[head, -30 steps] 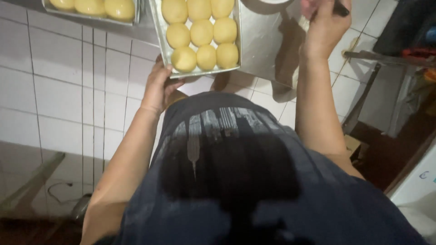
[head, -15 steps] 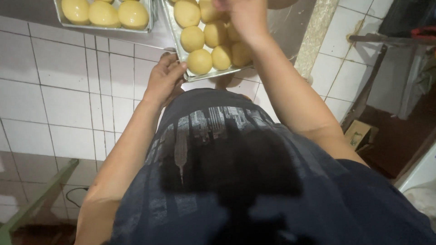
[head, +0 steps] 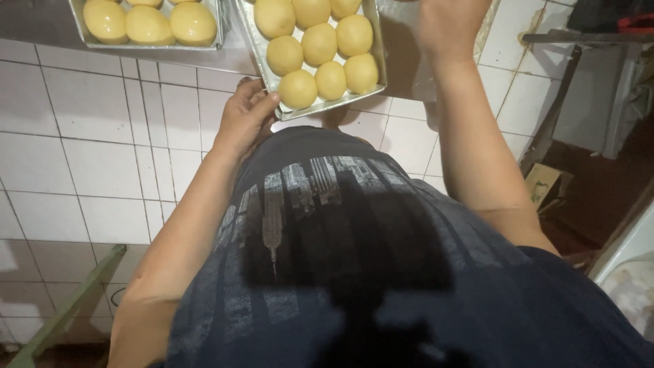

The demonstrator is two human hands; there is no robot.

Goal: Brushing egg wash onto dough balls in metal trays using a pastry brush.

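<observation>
Head view: shallow rectangular metal tray point(head: 373, 48) of round pale-yellow dough balls point(head: 319, 43) sits on the steel bench point(head: 41, 31), its near corner jutting past the edge. Left hand point(head: 242, 119) grips that corner, fingers point(head: 262, 109) curled under the rim, thumb beside it. Right hand point(head: 446, 20) is raised over the tray's right side; fingers cut off by the frame, so grip cannot be told. A second metal tray of dough point(head: 214, 24) lies just left. Risk: the overhanging corner could tip if the left grip slackens, rolling the dough off.
</observation>
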